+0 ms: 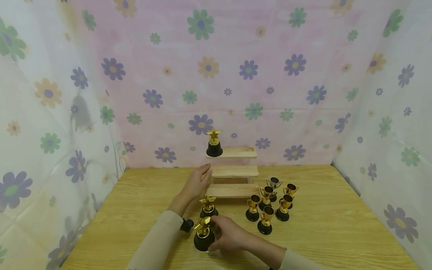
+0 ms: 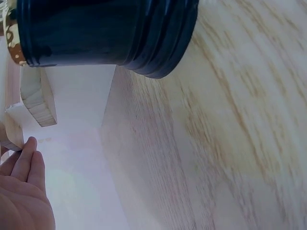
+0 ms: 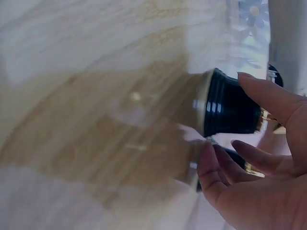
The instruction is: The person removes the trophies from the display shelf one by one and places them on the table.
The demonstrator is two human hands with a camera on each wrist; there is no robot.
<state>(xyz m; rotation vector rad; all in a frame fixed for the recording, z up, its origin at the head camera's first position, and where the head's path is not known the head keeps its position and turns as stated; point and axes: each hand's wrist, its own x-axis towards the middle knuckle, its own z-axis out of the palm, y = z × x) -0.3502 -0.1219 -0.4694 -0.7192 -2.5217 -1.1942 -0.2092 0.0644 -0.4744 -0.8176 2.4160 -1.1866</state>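
My right hand (image 1: 231,234) pinches the black base of the nearest gold star trophy (image 1: 204,240), with thumb and fingers on opposite sides in the right wrist view. Just behind it stands a second star trophy (image 1: 209,212), partly covered. My left hand (image 1: 194,183) holds the left end of the middle tier of a wooden stepped stand (image 1: 234,171); the left wrist view shows its fingertips against the wood, the thumb hidden there. On the left end of the top tier sits a third star trophy (image 1: 214,148). A black trophy base (image 2: 105,33) looms close in the left wrist view.
Several small cup trophies (image 1: 266,221), gold plus a silver one (image 1: 274,183), stand grouped right of the stand. A small black device (image 1: 186,225) is at the left cuff. Flowered cloth (image 1: 229,75) walls the wooden table (image 1: 135,202) at the back and sides.
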